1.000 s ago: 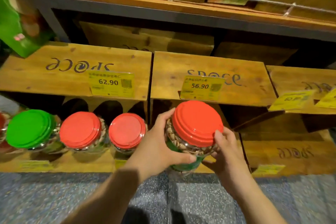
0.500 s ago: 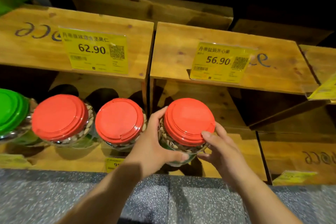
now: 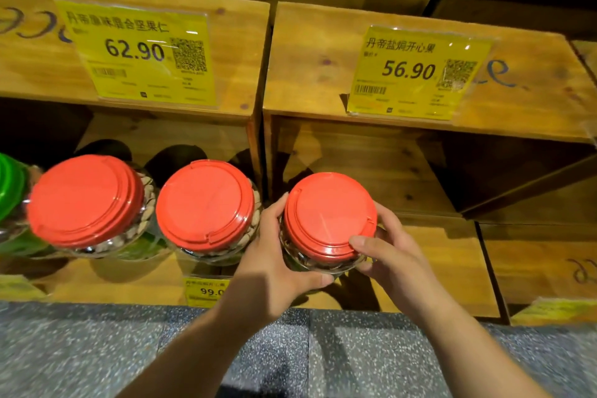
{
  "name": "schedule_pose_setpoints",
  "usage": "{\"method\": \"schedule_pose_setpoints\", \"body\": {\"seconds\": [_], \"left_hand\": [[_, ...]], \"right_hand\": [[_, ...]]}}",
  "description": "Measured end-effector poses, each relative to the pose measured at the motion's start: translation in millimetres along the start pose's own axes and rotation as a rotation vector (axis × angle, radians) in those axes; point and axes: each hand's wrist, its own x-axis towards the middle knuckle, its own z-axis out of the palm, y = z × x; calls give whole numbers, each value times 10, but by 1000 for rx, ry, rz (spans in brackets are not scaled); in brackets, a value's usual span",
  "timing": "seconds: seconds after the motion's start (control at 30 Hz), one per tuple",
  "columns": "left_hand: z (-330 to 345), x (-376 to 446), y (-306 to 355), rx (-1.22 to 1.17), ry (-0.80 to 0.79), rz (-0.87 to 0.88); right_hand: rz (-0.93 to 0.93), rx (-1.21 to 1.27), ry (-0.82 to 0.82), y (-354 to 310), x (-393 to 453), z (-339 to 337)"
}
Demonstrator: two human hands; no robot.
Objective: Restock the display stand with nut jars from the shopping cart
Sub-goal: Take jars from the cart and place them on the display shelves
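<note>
Speckled grey stone floor runs along the foot of warm-lit wooden crates; yellow price tags hang on them, darkness behind.

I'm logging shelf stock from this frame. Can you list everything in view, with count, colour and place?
Clear plastic nut jars with red lids: 3; two in the left bay, one in the right bay, held.
Green-lidded jar: 1, far left edge.
Yellow price tags: 62.90 and 56.90 on the upper boards, 99.0 on the lower edge.
Wooden display stand: brown.
Speckled grey floor: bottom.
Left hand, right hand: grip the held jar's sides.
</note>
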Motion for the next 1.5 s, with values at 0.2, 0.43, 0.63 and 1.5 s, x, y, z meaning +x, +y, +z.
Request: {"method": "schedule_pose_setpoints", "body": {"seconds": [0.2, 0.43, 0.63, 1.5], "left_hand": [[-6, 41, -20, 39, -32, 17], [1, 46, -24, 106, -31, 80], [-10, 35, -5, 160, -38, 97], [43, -572, 553, 447, -20, -76]], "right_hand": [[-32, 10, 0, 71, 67, -33], [-58, -28, -3, 146, 64, -53], [-71, -59, -7, 174, 53, -47], [78, -10, 230, -213, -602, 131]]}}
